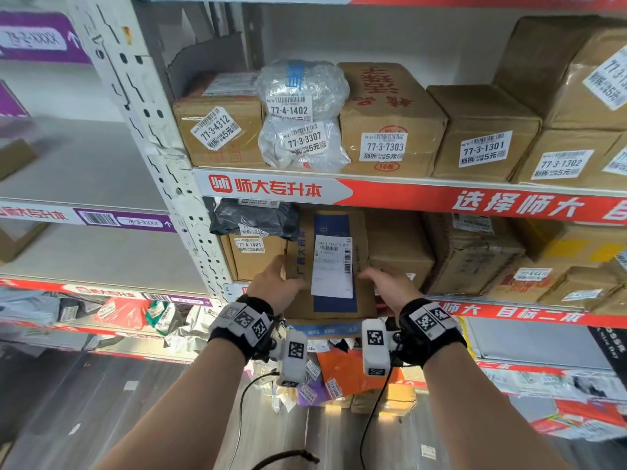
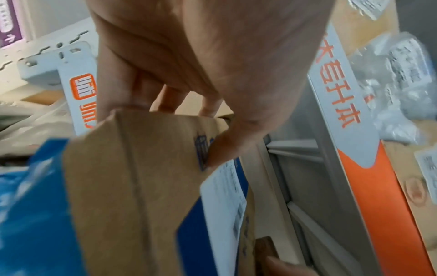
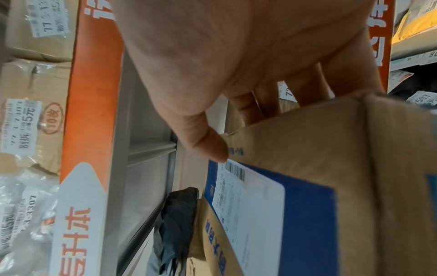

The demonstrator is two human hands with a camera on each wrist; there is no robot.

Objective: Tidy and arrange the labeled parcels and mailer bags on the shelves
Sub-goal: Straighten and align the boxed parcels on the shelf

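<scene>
A brown cardboard box with a blue stripe and a white shipping label sits partly on the second shelf, its near end sticking out past the shelf edge. My left hand grips the box's left side, thumb on top and fingers underneath. My right hand grips its right side the same way, thumb by the label's barcode. To the left of the box lie a black mailer bag on a small box labeled 77-4-1401. Another brown box stands to its right.
The shelf above holds labeled boxes 77-3-4312, 77-3-7303, 77-3-1301 and two grey bags. A white perforated upright stands left. Lower shelves hold loose mailer bags. An orange bag lies below my wrists.
</scene>
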